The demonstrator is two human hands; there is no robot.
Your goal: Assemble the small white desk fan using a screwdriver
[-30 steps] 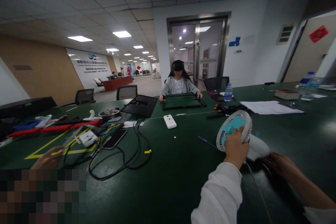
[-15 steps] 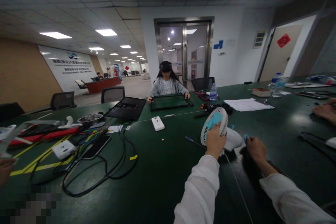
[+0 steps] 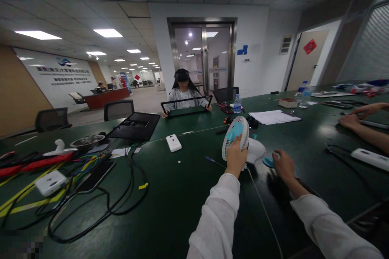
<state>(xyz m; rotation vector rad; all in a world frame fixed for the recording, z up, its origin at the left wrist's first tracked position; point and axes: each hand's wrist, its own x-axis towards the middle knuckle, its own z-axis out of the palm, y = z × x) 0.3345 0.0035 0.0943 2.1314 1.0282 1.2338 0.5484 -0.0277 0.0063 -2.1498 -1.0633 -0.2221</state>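
Observation:
A small white fan with blue blades (image 3: pixel 255 151) lies tipped on the green table, its round grille facing left. My left hand (image 3: pixel 237 156) is closed on the lower part of that grille, the fingers over its front. Close to the fan's back, my right hand (image 3: pixel 284 166) pinches a flat blue round piece (image 3: pixel 268 162) by its edge, just apart from the white housing. A white cord (image 3: pixel 260 198) runs from the fan toward me. Left of the grille lies a screwdriver (image 3: pixel 210 159), its shaft pointing toward the fan.
White power bank (image 3: pixel 174 143), paper sheets (image 3: pixel 273 117) and a water bottle (image 3: pixel 237 104) lie or stand beyond. Black cables (image 3: pixel 133 202) and a phone (image 3: pixel 96 177) are at left. Across the table a person holds a black frame (image 3: pixel 187 99). Another person's hands (image 3: pixel 349 120) are at right.
My view has turned to the right. The blue round piece now shows flatter and more fully in my right hand. Across the table, the person has raised the black frame off the tabletop.

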